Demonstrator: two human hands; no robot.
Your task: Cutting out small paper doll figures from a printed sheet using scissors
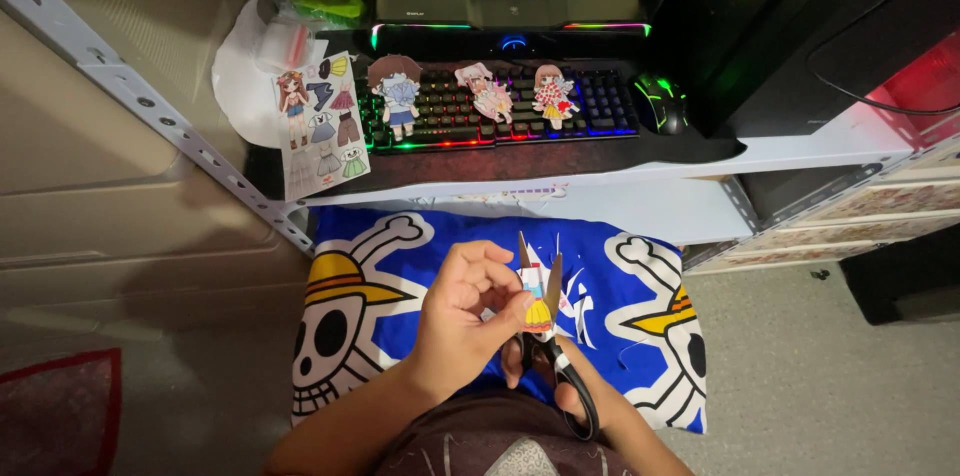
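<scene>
The left hand (468, 308) pinches a small printed paper cut-out (537, 298), white with a yellow skirt-shaped patch, between thumb and fingertips, so the piece stands upright over the lap where both blades can reach its edge. The right hand (560, 376) sits lower, mostly hidden behind the left wrist; its fingers are threaded through the black loops of a pair of black-handled scissors (545, 336), closed around the handles, with the blades spread in a narrow V on either side of the paper. Holding the piece close to the body keeps it in plain sight of the eyes and lets the trimmings fall down onto the blue cushion with white skull and straw-hat prints (400, 266), where thin white paper slivers (580, 301) lie just beside the scissors.

Up on the dark desk, three finished paper dolls (470, 91) lean against the rainbow-lit black keyboard (590, 106), propped there so they stay flat and out of the cutting space. A printed sheet of doll clothing (325, 126) lies just left of the keyboard, within reach. A black mouse with green light (660, 103) rests to the right. Whether the blades already bite into the paper is, I think, too small to tell.
</scene>
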